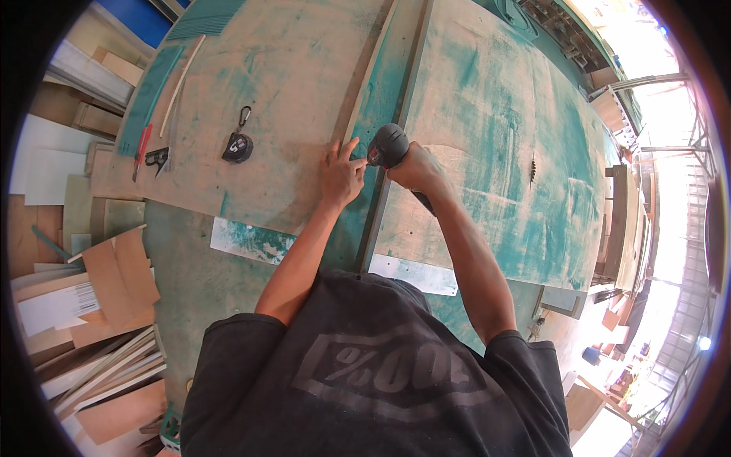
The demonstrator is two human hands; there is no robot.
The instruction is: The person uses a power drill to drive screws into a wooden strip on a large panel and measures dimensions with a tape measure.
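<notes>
- Head view, centre of the frame: my right hand [415,169] is clenched around the grip of a dark cordless drill [388,146], whose rounded black body sits just above my knuckles.
- My left hand [341,177] lies flat and released, fingers spread, on the brown board [266,99] just left of the drill; its index finger points toward the drill's nose, and I cannot tell whether they touch.
- Between my two hands runs a green-stained channel [384,84] that crosses the frame from the top centre down toward my chest; the drill sits over it.
- To the right of the channel lies a second large board [495,152], smeared with green, under my right forearm.
- Left of my left hand, apart from it, a black tape measure [237,146] with a clip rests on the brown board.
- Farther left, near the board's edge, lie a red-handled tool [142,147] and a small black square [158,158].
- Two pale metal plates [251,240] show at the lower edge of the boards, one on each side of my arms.
- At the lower left of the frame, wood offcuts [114,282] are stacked on the floor.
</notes>
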